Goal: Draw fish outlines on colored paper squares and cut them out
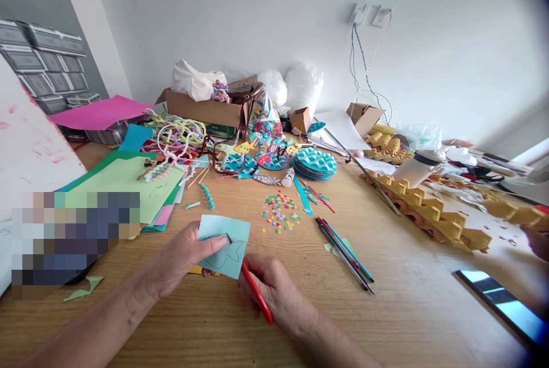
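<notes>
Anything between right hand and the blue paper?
Nothing visible: the right hand, gripping a red handle, is at the lower right corner of the blue paper. The left hand has its thumb partly over the drawing.

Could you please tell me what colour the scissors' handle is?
The scissors' handle is red, best seen in the head view.

Pale blue paper [235,242] with a dark drawn outline, bright red handle [257,295], brown wood-grained surface [206,322], multicoloured confetti [281,208], turquoise discs [316,163], magenta sheet [100,112] far left, yellow egg carton [429,208] right
</notes>
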Demonstrator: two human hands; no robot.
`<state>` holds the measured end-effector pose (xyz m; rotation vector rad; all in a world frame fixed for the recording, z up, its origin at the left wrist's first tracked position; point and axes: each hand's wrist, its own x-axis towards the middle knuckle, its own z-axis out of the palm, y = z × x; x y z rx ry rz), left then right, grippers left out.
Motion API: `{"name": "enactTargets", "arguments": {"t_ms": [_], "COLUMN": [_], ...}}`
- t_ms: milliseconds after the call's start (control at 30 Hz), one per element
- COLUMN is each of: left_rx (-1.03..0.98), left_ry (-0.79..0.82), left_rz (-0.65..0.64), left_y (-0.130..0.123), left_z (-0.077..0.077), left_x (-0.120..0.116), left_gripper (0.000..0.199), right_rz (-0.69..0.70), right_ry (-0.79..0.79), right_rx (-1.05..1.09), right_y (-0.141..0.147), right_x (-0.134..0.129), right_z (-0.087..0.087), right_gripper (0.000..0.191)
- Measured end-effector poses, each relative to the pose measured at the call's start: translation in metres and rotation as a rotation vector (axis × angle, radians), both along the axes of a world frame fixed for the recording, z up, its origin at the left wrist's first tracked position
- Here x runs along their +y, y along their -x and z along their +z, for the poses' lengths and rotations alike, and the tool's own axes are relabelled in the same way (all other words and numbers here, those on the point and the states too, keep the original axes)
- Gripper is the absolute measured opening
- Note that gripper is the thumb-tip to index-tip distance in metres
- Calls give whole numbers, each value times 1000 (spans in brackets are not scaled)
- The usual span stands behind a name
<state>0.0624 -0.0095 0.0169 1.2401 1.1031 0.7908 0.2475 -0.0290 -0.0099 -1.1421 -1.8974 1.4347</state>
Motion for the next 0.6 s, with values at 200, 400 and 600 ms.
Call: {"name": "enactTargets", "arguments": {"t_ms": [200, 400, 600], "left_rx": [4, -34, -12], "left_ry": [-9, 1, -1], "left_rz": [-49, -56, -109], "left_y": [4, 8, 11], "left_z": [-4, -6, -3], "left_x": [1, 4, 5], "left_gripper": [33, 31, 28], "right_rz": [17, 25, 44], "right_ry": [-1, 17, -7], "right_rx": [-6, -19, -38], "right_y": [-2, -3, -4], "right_x": [0, -1, 0], "right_z": [-1, 1, 3], "right_gripper": [39, 37, 36]}}
